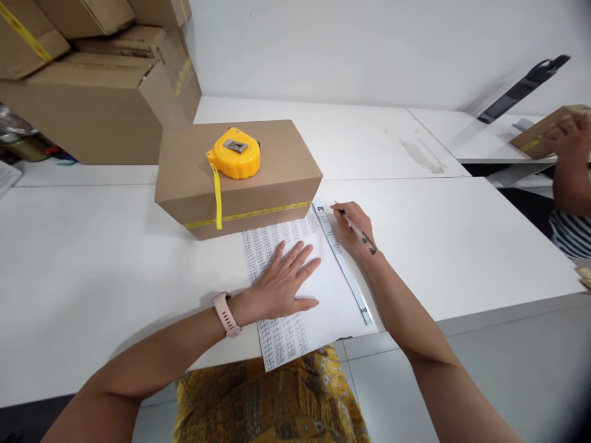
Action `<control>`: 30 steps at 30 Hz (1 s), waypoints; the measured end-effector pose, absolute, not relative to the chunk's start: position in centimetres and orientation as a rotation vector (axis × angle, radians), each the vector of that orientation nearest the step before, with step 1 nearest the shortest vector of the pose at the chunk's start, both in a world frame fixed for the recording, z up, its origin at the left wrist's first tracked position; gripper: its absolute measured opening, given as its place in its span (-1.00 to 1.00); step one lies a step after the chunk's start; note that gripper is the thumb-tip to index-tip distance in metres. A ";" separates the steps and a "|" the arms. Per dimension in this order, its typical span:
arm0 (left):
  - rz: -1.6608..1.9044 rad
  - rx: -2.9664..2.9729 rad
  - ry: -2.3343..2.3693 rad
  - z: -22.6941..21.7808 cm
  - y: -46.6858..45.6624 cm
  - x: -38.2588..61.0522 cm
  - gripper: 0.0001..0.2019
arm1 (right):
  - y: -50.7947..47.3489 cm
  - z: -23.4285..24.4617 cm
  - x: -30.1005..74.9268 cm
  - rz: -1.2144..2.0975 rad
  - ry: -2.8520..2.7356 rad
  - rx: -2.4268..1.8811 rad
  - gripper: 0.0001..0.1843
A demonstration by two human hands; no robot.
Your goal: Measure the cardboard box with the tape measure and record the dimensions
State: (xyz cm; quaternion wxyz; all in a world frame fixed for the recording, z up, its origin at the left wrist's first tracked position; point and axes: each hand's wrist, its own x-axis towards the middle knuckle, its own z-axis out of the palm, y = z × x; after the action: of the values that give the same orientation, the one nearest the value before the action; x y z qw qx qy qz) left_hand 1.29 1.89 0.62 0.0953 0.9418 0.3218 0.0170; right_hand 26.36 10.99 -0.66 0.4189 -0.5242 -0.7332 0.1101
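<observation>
My left hand [287, 280] lies flat with fingers spread on a sheet of paper [330, 304] covered partly in columns of handwriting. In my right hand [354, 231] is a pen [357, 231], held at the right edge of the sheet near its top. A printed strip [344, 264] runs along that right edge. Just beyond the paper sits a closed cardboard box [184, 175] with yellow tape along its front. On top of it rests a yellow tape measure [237, 157], its short yellow strap hanging over the box's front.
Cardboard boxes [101, 111] are stacked at the back left of the white table [92, 264]. At the far right another person's hand [570, 132] touches a small box [538, 135]. A dark upright object [521, 89] stands near the wall.
</observation>
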 end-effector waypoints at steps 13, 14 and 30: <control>1.691 2.792 1.282 6.3 4.6 -1.3 -0.56 | 12.5 -2.7 27.0 0.226 -1.896 -1.415 -0.53; 1.737 2.689 1.431 7.9 5.5 -2.1 -0.56 | 12.5 -2.7 27.0 0.240 -1.889 -1.420 -0.55; 1.337 1.742 1.691 13.6 10.5 -4.4 -0.41 | 12.0 -1.9 26.6 0.450 -1.718 -1.472 -0.56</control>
State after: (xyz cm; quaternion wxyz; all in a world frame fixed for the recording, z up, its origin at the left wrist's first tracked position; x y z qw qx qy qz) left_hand -4.40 10.47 13.56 0.1840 0.6177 0.5997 0.4743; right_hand 26.56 11.98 -1.91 0.4054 -0.5835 -0.6807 0.1784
